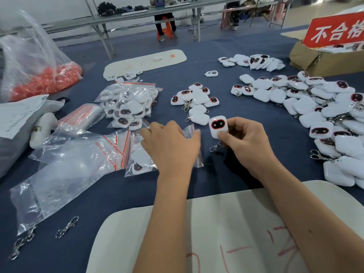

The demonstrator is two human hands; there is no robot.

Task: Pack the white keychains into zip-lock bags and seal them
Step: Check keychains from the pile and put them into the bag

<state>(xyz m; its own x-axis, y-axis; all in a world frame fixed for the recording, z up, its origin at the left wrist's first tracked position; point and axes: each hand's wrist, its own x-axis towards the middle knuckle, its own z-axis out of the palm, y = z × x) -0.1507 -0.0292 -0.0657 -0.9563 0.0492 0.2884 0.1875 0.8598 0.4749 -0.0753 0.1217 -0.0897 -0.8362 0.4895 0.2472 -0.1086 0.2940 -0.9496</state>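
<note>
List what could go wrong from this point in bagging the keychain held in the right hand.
1. The right hand pinches the white keychain only by its lower edge, so it may slip, and its dangling metal clasp could snag the bag's mouth.
2. The left hand lies over the zip-lock bag, hiding its opening; the opening may be hard to find.
3. A bagged keychain lies right beside it, so bags could get mixed.

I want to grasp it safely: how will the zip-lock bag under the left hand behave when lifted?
The zip-lock bag looks thin and crinkled, so probably floppy and light. Its glossy film may slip from a grip. The left hand lies on it; the right hand holds a white keychain.
</note>
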